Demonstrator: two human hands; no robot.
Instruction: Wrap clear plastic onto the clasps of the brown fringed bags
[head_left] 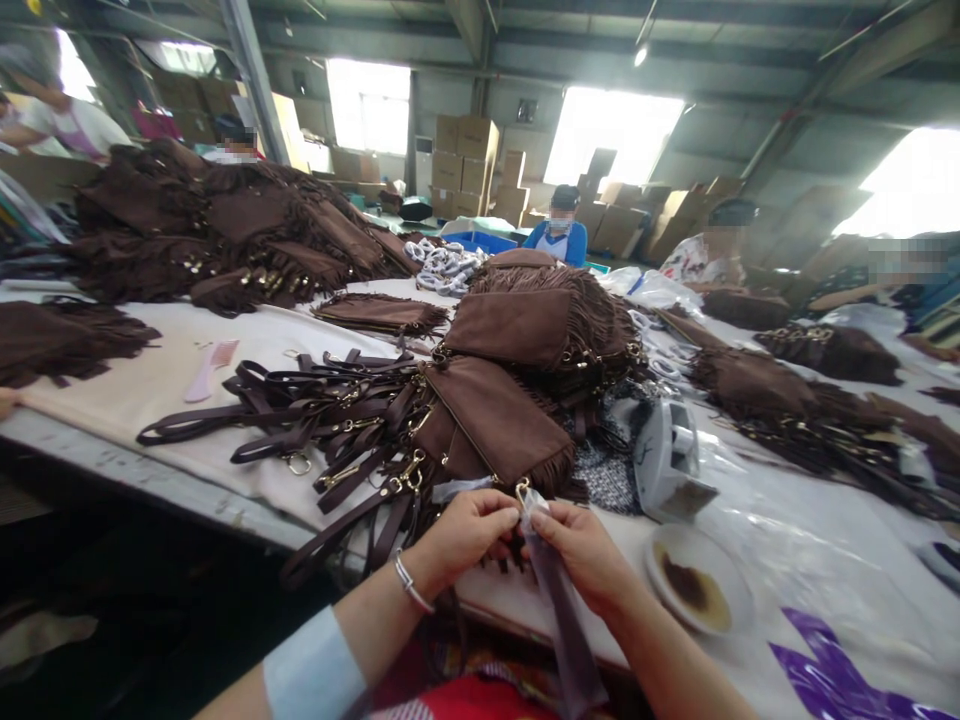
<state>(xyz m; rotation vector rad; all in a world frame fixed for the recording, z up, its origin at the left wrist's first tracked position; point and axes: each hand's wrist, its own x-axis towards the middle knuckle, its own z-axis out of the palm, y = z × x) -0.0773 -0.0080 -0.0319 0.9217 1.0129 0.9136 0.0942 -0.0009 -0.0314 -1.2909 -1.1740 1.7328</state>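
Broadly, a long cloth-covered worktop (187,375) carries heaps of brown fringed suede bags (225,225), then a tangle of dark brown leather straps with brass clasps (300,410). Nearest lies one brown fringed suede pouch (499,420), at the worktop's near edge. The left hand (461,535) and right hand (585,555) meet below it, each grip pinched narrow on a slim clear plastic sleeve over a brown strap (559,610) by the pouch's small brass ring (521,489). The thin sleeve could likely tear or slip if tugged against that ring.

Strap (562,620) lower end cut off by bottom edge — clasp (523,490) mostly hidden behind fingers (501,520).
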